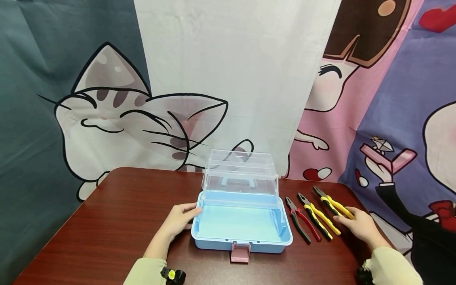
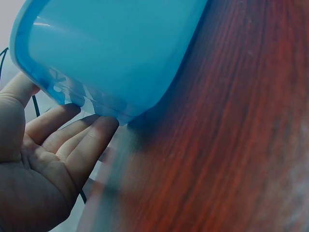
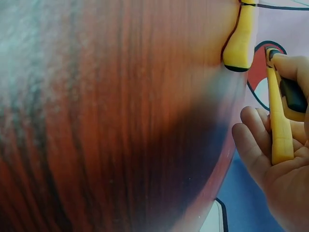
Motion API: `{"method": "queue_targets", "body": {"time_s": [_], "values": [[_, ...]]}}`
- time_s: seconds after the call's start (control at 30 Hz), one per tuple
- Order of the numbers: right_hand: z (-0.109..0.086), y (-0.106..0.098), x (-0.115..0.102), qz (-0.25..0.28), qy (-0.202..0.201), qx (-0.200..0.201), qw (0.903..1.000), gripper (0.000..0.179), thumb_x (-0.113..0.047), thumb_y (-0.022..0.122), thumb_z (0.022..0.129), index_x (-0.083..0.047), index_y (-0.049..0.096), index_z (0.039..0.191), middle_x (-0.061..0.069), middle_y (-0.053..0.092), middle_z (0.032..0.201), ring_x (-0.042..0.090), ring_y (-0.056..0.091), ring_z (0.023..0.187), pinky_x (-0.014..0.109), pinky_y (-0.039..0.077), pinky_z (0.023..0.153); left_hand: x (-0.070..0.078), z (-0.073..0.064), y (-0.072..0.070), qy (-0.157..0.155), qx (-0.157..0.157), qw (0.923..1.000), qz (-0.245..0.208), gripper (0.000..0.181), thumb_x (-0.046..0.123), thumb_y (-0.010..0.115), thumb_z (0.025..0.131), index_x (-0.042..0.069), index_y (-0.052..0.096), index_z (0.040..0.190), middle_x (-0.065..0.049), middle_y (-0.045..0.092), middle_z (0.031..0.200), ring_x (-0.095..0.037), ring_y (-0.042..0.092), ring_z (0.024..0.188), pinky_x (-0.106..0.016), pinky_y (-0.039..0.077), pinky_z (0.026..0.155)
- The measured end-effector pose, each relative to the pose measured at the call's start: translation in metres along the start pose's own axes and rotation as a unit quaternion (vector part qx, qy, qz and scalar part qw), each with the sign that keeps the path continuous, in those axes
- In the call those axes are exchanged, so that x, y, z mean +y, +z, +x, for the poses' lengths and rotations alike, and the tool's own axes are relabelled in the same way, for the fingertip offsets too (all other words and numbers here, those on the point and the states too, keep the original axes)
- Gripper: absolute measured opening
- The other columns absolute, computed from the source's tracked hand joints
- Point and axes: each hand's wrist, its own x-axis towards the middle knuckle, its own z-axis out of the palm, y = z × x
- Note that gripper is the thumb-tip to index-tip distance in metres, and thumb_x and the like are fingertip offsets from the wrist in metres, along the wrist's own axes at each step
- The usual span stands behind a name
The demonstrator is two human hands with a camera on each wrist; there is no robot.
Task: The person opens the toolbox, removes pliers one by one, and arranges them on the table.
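A light blue plastic toolbox [image 1: 213,244] stands on the table with its clear lid [image 1: 246,160] raised at the back and a pink latch [image 1: 240,254] hanging down in front. My left hand [image 1: 179,219] holds its left side, thumb on the rim. In the left wrist view the fingertips touch the outer blue wall [image 2: 120,53]. At the right, my right hand [image 1: 360,227] grips pliers [image 1: 342,209] with yellow and black handles; one yellow handle [image 3: 281,137] crosses the palm in the right wrist view.
Red and black pliers [image 1: 309,225] lie just right of the toolbox. Between them and the held pair are other yellow and black pliers [image 1: 325,219]. The dark red wooden table [image 1: 117,229] ends near my right hand. A printed cartoon cloth [image 1: 231,71] hangs behind.
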Motion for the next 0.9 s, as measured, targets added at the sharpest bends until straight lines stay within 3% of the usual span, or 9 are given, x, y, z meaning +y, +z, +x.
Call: {"method": "queue_targets", "body": {"time_s": [0.23,0.6,0.9], "values": [[0.005,0.002,0.004,-0.007,-0.008,-0.01,0.9999,0.073,-0.04,0.069,0.082,0.02,0.049,0.119,0.038,0.057,0.109,0.045,0.057,0.094,0.056,0.048,0.079,0.0,0.0,0.0,-0.001,0.001,1.0,0.001,0.054,0.029,0.063,0.091,-0.003,0.051,0.134,-0.025,0.057,0.127,-0.029,0.064,0.105,-0.04,0.058,0.075],[0.009,0.001,-0.001,-0.032,-0.004,-0.033,0.9989,0.081,-0.043,0.068,0.082,0.023,0.043,0.121,0.043,0.051,0.114,0.053,0.052,0.1,0.061,0.045,0.083,-0.001,0.0,0.001,0.002,0.001,1.0,0.003,0.056,0.03,0.065,0.09,-0.004,0.052,0.132,-0.025,0.058,0.125,-0.03,0.064,0.104,-0.04,0.059,0.074],[0.011,0.006,-0.004,-0.052,0.003,-0.031,0.9982,0.075,-0.037,0.068,0.082,0.024,0.044,0.117,0.041,0.054,0.107,0.053,0.053,0.097,0.059,0.045,0.082,0.0,0.0,0.0,-0.001,-0.001,1.0,-0.002,0.055,0.029,0.063,0.091,-0.003,0.05,0.134,-0.025,0.057,0.127,-0.03,0.064,0.105,-0.04,0.058,0.075]]}}
